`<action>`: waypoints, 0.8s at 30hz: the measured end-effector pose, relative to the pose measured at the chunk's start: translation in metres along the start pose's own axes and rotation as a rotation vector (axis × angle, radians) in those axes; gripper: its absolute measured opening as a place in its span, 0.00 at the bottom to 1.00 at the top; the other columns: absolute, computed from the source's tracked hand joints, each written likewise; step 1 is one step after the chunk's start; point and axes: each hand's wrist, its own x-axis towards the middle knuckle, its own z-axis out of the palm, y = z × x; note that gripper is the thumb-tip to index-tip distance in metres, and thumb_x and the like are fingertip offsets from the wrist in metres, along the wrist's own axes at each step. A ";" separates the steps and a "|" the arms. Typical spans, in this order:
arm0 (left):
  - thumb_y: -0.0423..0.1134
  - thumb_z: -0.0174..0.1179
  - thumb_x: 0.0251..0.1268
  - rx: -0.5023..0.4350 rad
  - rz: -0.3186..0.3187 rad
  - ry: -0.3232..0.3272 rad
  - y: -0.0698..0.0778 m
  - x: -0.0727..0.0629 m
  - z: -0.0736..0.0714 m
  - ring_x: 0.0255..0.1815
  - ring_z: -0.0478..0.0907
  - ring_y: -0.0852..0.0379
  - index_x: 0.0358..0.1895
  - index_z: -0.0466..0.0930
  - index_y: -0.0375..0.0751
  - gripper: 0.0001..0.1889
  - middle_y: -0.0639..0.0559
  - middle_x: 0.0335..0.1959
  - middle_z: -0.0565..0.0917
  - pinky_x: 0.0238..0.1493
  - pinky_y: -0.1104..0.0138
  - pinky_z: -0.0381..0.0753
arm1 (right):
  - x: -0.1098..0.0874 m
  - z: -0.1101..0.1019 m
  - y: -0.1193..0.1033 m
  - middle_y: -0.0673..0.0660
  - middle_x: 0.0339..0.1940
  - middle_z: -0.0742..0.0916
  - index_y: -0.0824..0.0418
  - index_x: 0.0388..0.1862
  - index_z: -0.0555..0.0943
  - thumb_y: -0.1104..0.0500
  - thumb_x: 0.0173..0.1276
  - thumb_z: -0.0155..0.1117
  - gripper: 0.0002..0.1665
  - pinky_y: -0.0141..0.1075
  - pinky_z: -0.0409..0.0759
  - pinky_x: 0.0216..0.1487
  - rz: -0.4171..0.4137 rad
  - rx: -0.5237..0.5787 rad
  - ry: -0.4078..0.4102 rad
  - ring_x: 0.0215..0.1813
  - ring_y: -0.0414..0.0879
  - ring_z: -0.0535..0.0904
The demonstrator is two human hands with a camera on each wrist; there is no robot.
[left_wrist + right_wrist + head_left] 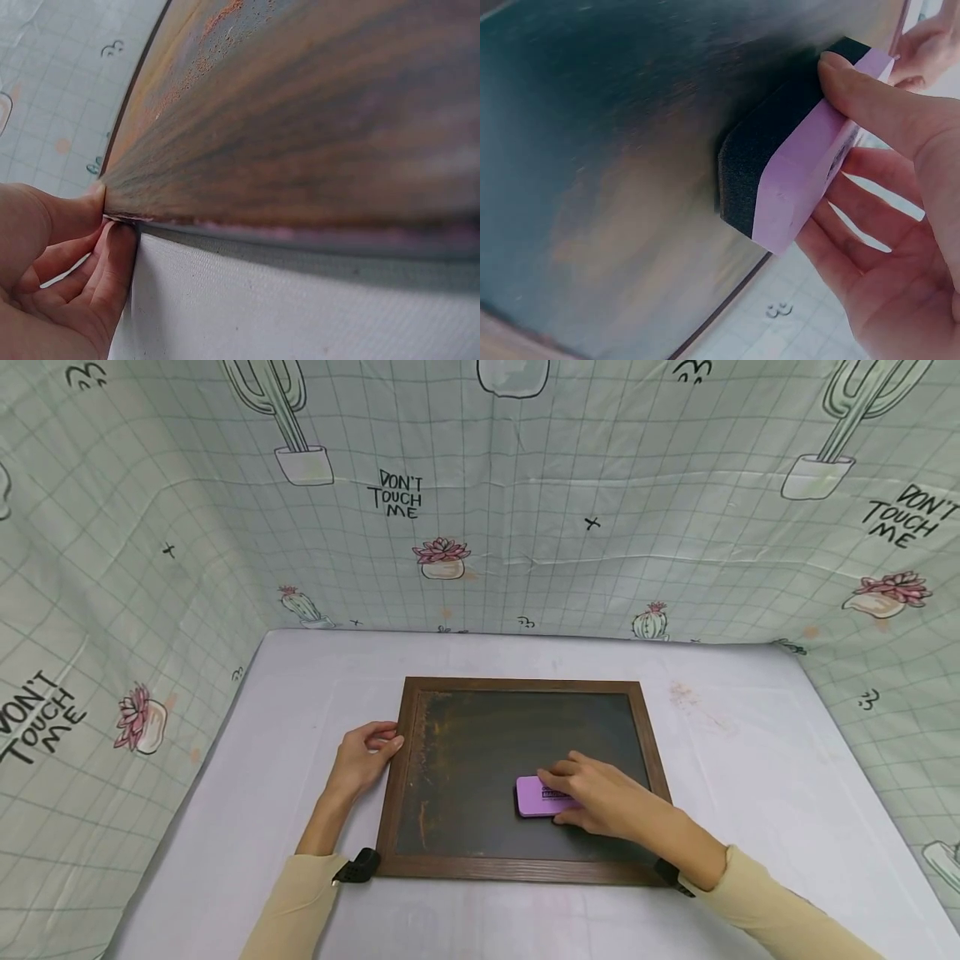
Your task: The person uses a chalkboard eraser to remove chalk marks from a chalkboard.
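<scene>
A chalkboard [480,735] in a brown wooden frame lies flat on a white-covered table. Orange-brown smears and specks mark its left side. My left hand [363,758] pinches the frame's left edge, thumb on top and fingers against the side and underside, as the left wrist view shows. In my right hand [600,795] is a purple eraser [531,797] with a black felt pad, gripped by its sides between thumb and fingers. The right wrist view shows the eraser [787,172] with its felt face at the board, right of the board's middle; part of it is hidden by the hand.
Cloth walls [510,510] printed with cacti and a grid stand behind and at both sides of the table [750,760]. A faint reddish stain [693,700] marks the tabletop right of the board. Black wrist straps [360,866] sit at both sleeves.
</scene>
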 end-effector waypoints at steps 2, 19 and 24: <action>0.33 0.66 0.72 -0.001 -0.001 0.001 0.000 0.000 0.000 0.48 0.82 0.41 0.60 0.81 0.27 0.18 0.35 0.50 0.85 0.45 0.61 0.74 | -0.004 -0.001 0.002 0.59 0.45 0.88 0.69 0.57 0.85 0.56 0.57 0.83 0.32 0.37 0.82 0.43 0.006 -0.001 0.010 0.43 0.48 0.78; 0.34 0.65 0.72 0.005 -0.011 0.005 -0.003 0.003 0.002 0.49 0.82 0.42 0.60 0.80 0.29 0.18 0.36 0.50 0.85 0.46 0.60 0.74 | -0.035 -0.005 0.013 0.62 0.47 0.89 0.72 0.58 0.84 0.57 0.55 0.84 0.34 0.39 0.83 0.43 0.074 0.029 0.051 0.44 0.49 0.80; 0.34 0.65 0.72 0.003 -0.009 0.006 -0.003 0.002 0.002 0.50 0.82 0.42 0.61 0.80 0.29 0.18 0.36 0.50 0.85 0.46 0.60 0.75 | -0.044 -0.004 0.015 0.60 0.47 0.89 0.72 0.58 0.84 0.57 0.54 0.85 0.34 0.38 0.82 0.42 0.077 0.024 0.076 0.44 0.49 0.79</action>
